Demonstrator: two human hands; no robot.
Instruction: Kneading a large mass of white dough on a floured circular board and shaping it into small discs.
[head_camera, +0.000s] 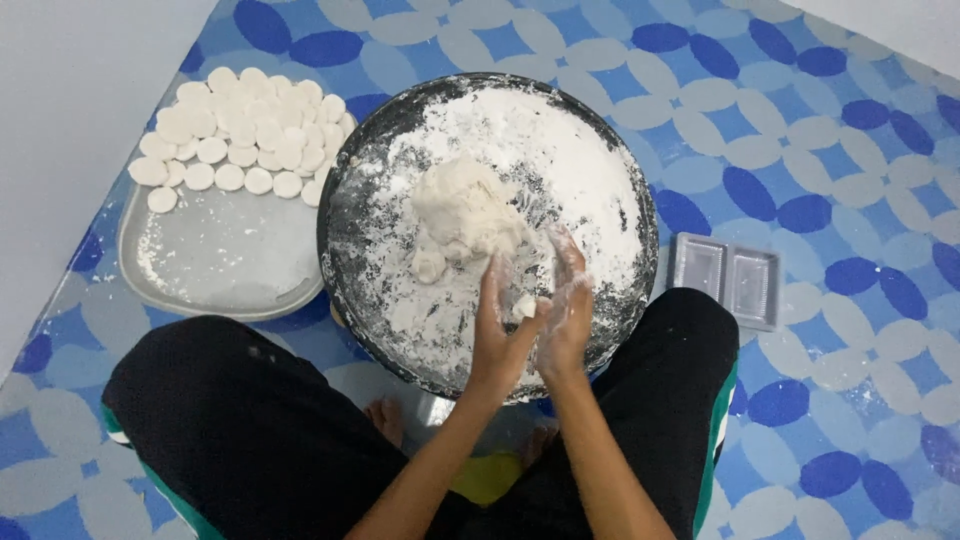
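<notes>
A round dark pan (345, 215) dusted with white flour sits in front of me on the floor, with a lump of white dough (462, 208) near its middle. My left hand (497, 335) and my right hand (566, 305) meet palm to palm over the pan's near side. Both are floury, and a small piece of dough (523, 307) is pressed between them. To the left, a grey tray (225, 265) holds several small flat white dough discs (245, 130) piled at its far end.
A small clear plastic tray with two compartments (727, 277) lies right of the pan. My knees in black trousers (240, 420) flank the pan. The floor has a blue and white patterned covering (820, 150). A white wall (70, 120) runs along the left.
</notes>
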